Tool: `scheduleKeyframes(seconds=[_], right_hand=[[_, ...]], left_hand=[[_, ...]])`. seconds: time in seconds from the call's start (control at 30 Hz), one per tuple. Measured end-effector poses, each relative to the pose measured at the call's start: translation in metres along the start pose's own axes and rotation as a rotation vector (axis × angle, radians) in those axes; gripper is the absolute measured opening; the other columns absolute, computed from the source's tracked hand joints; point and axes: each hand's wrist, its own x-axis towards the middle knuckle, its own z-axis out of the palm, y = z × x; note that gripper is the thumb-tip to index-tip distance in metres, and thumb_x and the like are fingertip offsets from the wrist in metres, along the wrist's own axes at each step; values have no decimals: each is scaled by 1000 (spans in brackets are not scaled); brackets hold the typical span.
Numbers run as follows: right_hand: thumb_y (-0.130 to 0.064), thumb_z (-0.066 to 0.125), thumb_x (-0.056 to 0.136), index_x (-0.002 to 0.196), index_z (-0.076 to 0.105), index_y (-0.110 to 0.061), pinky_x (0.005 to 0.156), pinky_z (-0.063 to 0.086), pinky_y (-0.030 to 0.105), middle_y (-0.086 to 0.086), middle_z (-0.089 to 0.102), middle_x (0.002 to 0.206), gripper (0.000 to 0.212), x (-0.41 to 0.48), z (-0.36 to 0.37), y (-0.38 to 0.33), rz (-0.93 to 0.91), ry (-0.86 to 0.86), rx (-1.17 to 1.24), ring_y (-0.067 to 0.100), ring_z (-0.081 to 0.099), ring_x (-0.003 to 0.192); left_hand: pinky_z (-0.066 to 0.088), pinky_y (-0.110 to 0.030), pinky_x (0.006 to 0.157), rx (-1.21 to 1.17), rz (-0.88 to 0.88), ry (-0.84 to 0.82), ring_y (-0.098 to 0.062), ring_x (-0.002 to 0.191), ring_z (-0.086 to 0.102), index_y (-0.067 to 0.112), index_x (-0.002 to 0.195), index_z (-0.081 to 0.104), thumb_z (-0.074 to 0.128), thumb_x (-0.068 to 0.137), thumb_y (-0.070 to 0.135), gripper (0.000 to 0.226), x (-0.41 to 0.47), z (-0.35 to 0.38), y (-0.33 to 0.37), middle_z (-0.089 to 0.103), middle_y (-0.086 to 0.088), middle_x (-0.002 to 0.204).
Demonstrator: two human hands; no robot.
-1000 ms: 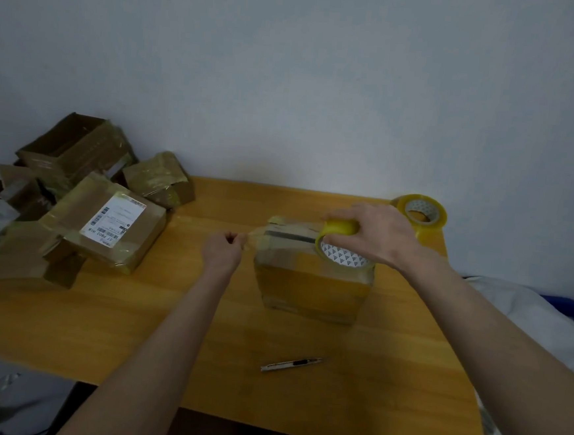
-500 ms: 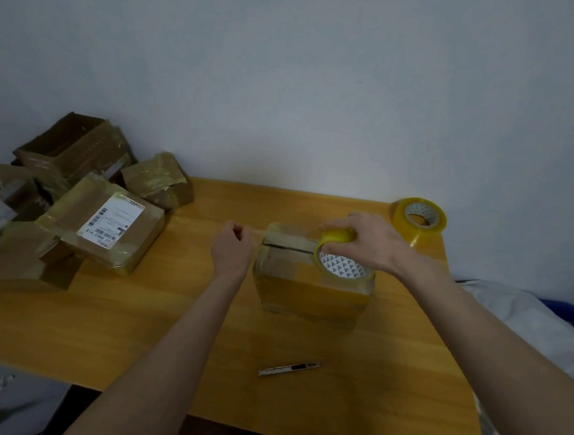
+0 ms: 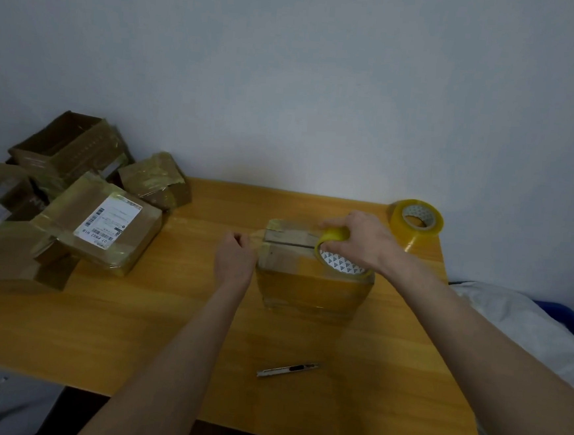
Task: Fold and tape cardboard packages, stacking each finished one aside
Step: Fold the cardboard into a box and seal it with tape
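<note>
Box (image 3: 311, 281) sits mid-bench, a bit right of centre. Its top seam (image 3: 290, 243) shows as a dark gap running left to right. Your right hand (image 3: 355, 243) is clamped round the roll (image 3: 339, 261), which rests on the right end of the box top. Your left hand (image 3: 236, 258) is just off the box's left edge, fingers curled together, pinching what looks like a faint clear strip (image 3: 256, 240) leading to the box. It's hard to see, so check it.

Risks, imo:
- Slack strip btwn hands: it could fold on itself or grab the left wall crooked, off the seam. Hold it taut & line it up before pressing.
- Only the roll & your grip pin the box, so a hard pull left could drag or tip it.
- Taping w/o squeezing the flaps shut would leave the seam gaping.
- Both hands are busy & the knife (image 3: 287, 369) lies near, apart from the box on the bench (image 3: 133, 325). Letting go to reach it may let the strip stick back.
- The pile (image 3: 106, 230) far left is a loose heap, so a careless add could spill it.
</note>
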Motion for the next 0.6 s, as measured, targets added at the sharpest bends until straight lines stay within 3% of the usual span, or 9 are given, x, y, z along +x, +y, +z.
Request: scheduleKeyframes(seconds=[0.13,0.23,0.3,0.37,0.47,0.53,0.6], right_hand=[[-41,65,88,133,55,-35,101,40,38,5,48,139,47,1,1,-3,13,1,10,25,43,128],[-39,65,89,133,55,-34,98,42,34,5,48,141,46,1,0,-4,26,0,23,24,46,125],[-40,65,88,134,54,-34,99,42,36,6,47,142,47,3,1,-2,31,3,33,25,45,127],[-41,67,86,136,52,-34,101,41,36,6,46,143,52,6,2,0,32,15,40,26,44,129],[-40,74,80,143,44,-27,104,37,35,5,46,144,70,5,0,11,19,26,127,25,42,132],[-33,79,76,140,42,-20,97,44,35,5,52,135,75,1,-1,26,37,-2,284,24,49,122],[-24,82,73,131,45,-19,87,51,38,5,58,118,69,-5,0,42,65,7,450,24,57,108]], left_hand=[[45,-34,67,98,5,-102,-22,87,56,13,108,57,49,98,26,18,8,5,1,60,-11,113],[46,-36,86,211,54,-129,-29,118,48,18,140,42,56,95,19,46,4,1,8,35,-15,143],[44,-34,95,353,367,25,-28,128,42,12,141,44,54,94,8,48,-6,-4,11,35,-16,145],[43,-38,102,327,671,-10,-29,130,43,8,137,49,52,91,3,46,-22,0,19,40,-14,146],[11,-38,120,534,729,-353,-21,148,6,7,151,15,33,101,38,61,-46,16,24,8,-8,160],[-1,-36,120,739,710,-409,-19,147,-10,10,152,-4,13,94,64,81,-48,24,16,-10,-7,159],[-5,-36,120,790,724,-397,-19,146,-14,12,151,-10,10,88,72,90,-46,27,9,-15,-6,159]])
